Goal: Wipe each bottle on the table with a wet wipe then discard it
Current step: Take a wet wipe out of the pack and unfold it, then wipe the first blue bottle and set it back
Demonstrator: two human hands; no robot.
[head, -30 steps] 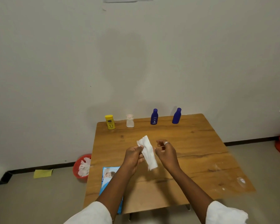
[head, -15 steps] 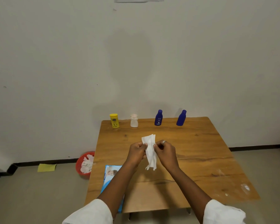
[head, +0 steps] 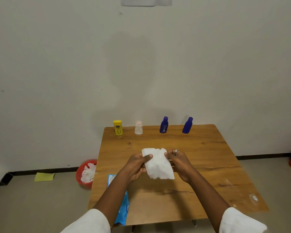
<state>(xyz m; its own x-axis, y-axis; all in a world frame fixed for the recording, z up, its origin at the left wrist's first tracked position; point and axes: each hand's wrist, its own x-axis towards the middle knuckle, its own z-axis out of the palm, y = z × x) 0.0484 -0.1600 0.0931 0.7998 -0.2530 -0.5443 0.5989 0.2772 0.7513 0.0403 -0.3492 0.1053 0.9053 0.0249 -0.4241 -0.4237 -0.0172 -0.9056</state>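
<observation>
Both hands hold a white wet wipe spread open above mid table: left hand fingers pinch its left edge, right hand fingers pinch the right edge. Four bottles stand upright in a row along the far edge, by the wall: yellow bottle, clear bottle, blue bottle w/ label, plain blue bottle. Blue wipes pack lies at near-left edge, partly under left forearm. Red bin w/ used wipes sits on floor left of table

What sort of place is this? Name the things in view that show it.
Probably a bare indoor room set up for a task: a plain white wall, a wooden table pushed against it, and a red waste bin on the floor.
</observation>
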